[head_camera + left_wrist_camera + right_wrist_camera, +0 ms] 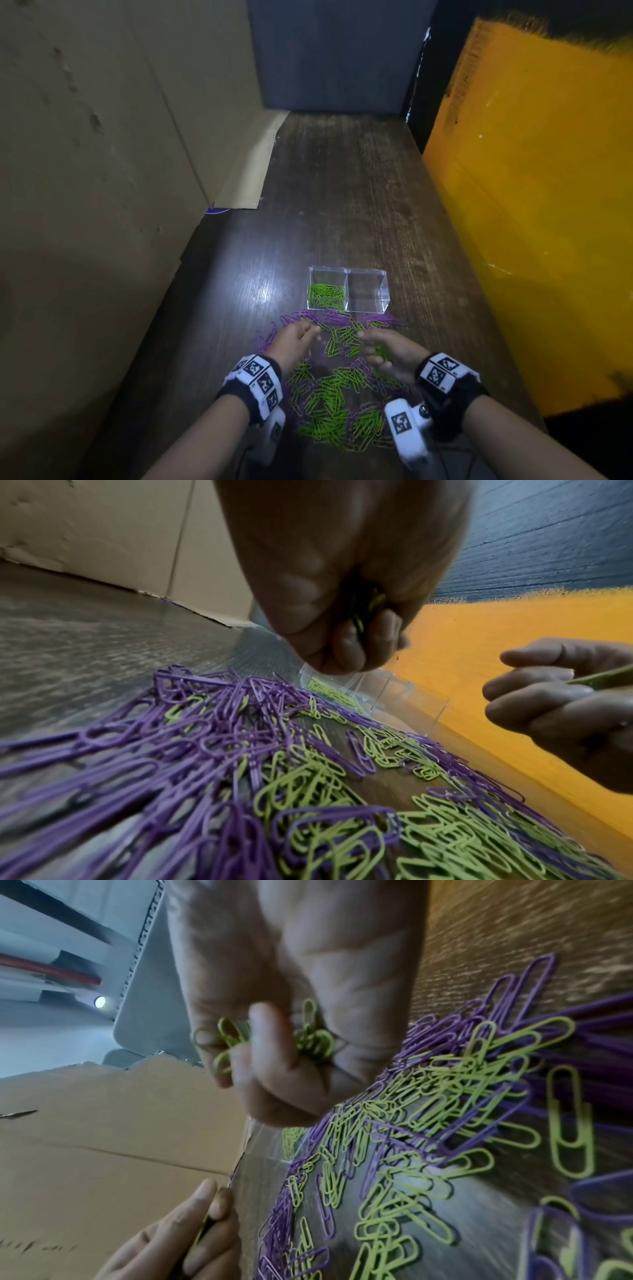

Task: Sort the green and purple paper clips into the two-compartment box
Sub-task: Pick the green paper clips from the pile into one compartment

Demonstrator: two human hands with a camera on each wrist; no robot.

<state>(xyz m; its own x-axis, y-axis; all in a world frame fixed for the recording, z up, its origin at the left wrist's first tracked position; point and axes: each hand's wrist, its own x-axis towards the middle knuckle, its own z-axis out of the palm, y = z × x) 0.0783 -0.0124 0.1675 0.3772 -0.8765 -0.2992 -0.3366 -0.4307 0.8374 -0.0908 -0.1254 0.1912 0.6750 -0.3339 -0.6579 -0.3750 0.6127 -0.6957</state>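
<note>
Mixed heap of green and purple wire paper clips (329, 394) at lower centre of frame, on dark wood-grain table (342, 205). Clear plastic two-compartment box (349, 291) just above heap: left cell holds green, right cell looks empty.

Risk: interlocked clips could drag purple strays into green cell; overfull handful could spill.

Right hand (387, 353) palm-up, fingers curled round green bunch. Left hand (294, 339) fingers curled, pinching a few green clips.
</note>
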